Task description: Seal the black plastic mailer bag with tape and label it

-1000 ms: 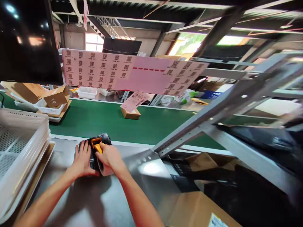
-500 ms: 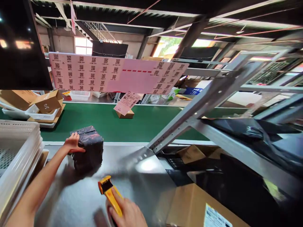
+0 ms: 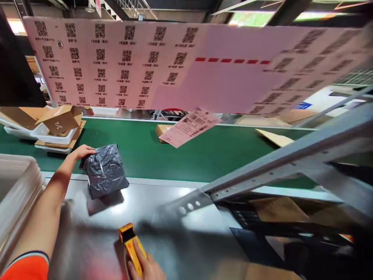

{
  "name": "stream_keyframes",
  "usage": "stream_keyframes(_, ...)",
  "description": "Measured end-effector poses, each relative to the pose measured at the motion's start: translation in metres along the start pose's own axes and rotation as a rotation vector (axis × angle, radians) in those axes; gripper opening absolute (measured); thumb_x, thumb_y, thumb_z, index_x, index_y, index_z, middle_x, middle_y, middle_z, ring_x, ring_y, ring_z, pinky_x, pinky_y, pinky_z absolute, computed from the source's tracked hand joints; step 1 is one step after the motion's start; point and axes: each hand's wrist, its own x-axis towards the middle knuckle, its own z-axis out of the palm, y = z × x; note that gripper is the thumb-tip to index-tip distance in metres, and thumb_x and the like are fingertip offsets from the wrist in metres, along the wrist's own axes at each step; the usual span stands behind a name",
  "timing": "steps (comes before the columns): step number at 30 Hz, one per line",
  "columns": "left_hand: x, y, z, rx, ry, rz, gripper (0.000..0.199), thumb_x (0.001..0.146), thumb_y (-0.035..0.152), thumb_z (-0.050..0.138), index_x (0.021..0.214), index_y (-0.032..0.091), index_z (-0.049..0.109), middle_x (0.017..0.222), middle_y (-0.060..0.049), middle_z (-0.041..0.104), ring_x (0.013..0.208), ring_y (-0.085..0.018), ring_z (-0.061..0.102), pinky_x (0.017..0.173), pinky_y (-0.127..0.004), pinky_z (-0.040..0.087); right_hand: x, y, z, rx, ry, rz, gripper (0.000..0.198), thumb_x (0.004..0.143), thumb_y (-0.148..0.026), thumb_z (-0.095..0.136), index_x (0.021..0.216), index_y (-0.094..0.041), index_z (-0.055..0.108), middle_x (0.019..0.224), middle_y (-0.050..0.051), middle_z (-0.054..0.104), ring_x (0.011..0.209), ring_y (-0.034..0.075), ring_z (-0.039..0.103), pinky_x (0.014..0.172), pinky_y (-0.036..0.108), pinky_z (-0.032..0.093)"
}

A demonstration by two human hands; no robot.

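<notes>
A parcel wrapped in black plastic (image 3: pixel 104 171) lies across the line where the steel worktop (image 3: pixel 163 233) meets the green conveyor belt (image 3: pixel 180 151). My left hand (image 3: pixel 83 151) reaches forward and grips the parcel's far left corner. My right hand (image 3: pixel 145 267), at the bottom edge of the view, holds a yellow and black hand-held scanner (image 3: pixel 130 243) that rests on the steel worktop, well short of the parcel.
A large pink sheet of QR codes (image 3: pixel 163 66) hangs overhead with a pink label (image 3: pixel 189 126) dangling under it. White baskets (image 3: pixel 14 190) stack at the left. Cardboard boxes (image 3: pixel 55 120) sit far left on the belt. A grey metal strut (image 3: pixel 285 159) slants across the right.
My right hand has pulled the scanner off the parcel and back to the near worktop. My left hand has pushed the parcel forward onto the belt's edge. My view has moved closer.
</notes>
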Motion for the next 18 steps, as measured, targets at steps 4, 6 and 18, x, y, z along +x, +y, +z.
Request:
stream_keyframes(4, 0.036, -0.020, 0.023, 0.163, 0.136, -0.196, 0.056, 0.097, 0.047, 0.046, 0.126, 0.009, 0.074, 0.139, -0.021, 0.072, 0.125, -0.034, 0.066, 0.106, -0.039, 0.049, 0.093, -0.041, -0.009, -0.102, -0.191, 0.043, 0.054, 0.101, -0.037, 0.048, 0.153, -0.025, 0.059, 0.104, 0.016, 0.079, 0.092, 0.033, 0.079, 0.080, 0.038, 0.060)
stream_keyframes(6, 0.047, -0.031, 0.036, 0.215, 0.177, -0.279, 0.060, 0.102, 0.045, 0.033, 0.127, 0.007, 0.071, 0.142, -0.026, 0.068, 0.128, -0.036, 0.066, 0.108, -0.043, 0.048, 0.142, -0.066, -0.014, -0.160, -0.242, 0.071, 0.053, 0.103, -0.035, 0.045, 0.153, -0.020, 0.058, 0.105, 0.019, 0.079, 0.095, 0.034, 0.079, 0.082, 0.040, 0.058)
stream_keyframes(18, 0.084, 0.010, 0.068, 0.352, 0.193, -0.288, 0.086, 0.098, 0.075, 0.023, 0.133, 0.009, 0.066, 0.142, -0.027, 0.068, 0.134, -0.042, 0.062, 0.113, -0.056, 0.042, 0.248, -0.091, -0.049, 0.251, -0.382, 0.110, 0.019, 0.081, -0.022, 0.078, 0.100, -0.021, 0.081, 0.082, 0.000, 0.077, 0.080, 0.022, 0.074, 0.067, 0.027, 0.051)
